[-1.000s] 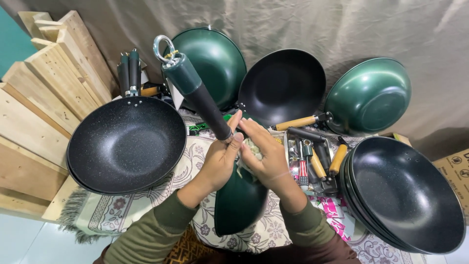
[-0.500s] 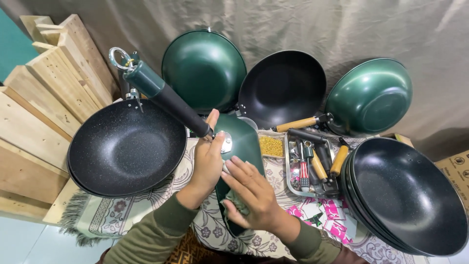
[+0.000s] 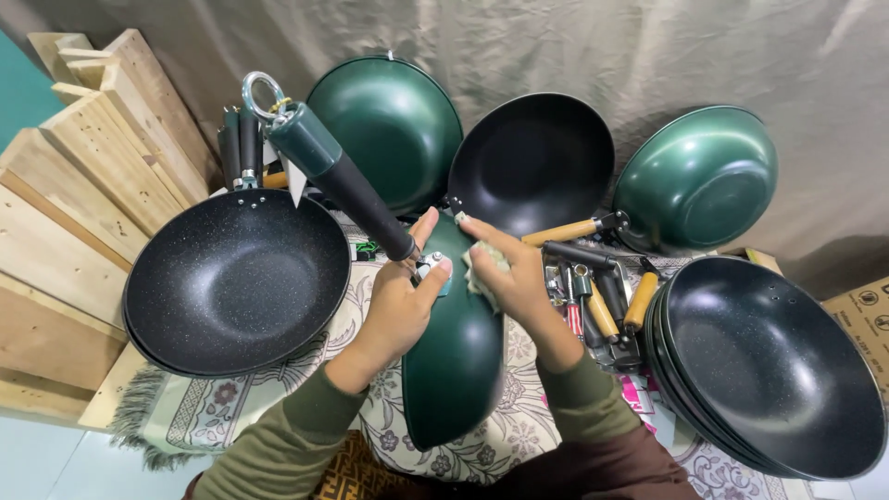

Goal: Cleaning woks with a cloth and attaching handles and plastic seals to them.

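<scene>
My left hand (image 3: pixel 400 298) grips a green wok (image 3: pixel 454 361) at the joint where its long black and green handle (image 3: pixel 333 176) meets the bowl. The wok stands on edge in front of me, its green outer side facing right, and the handle points up and left with a metal ring at its end. My right hand (image 3: pixel 511 278) presses a small pale cloth (image 3: pixel 480 270) against the upper outside of the wok. Both arms wear olive green sleeves.
A black speckled wok (image 3: pixel 236 278) lies at left beside stacked wooden boards (image 3: pixel 74 185). Green woks (image 3: pixel 389 120) (image 3: pixel 699 181) and a black pan (image 3: pixel 537 162) lean on the draped backdrop. Several black woks (image 3: pixel 773 361) are stacked at right. Loose wooden handles and tools (image 3: pixel 602 301) lie on the patterned cloth.
The wok has been turned further on edge and its handle has swung up and right. My right hand moved from the lower bowl up to the wok's top near the handle joint.
</scene>
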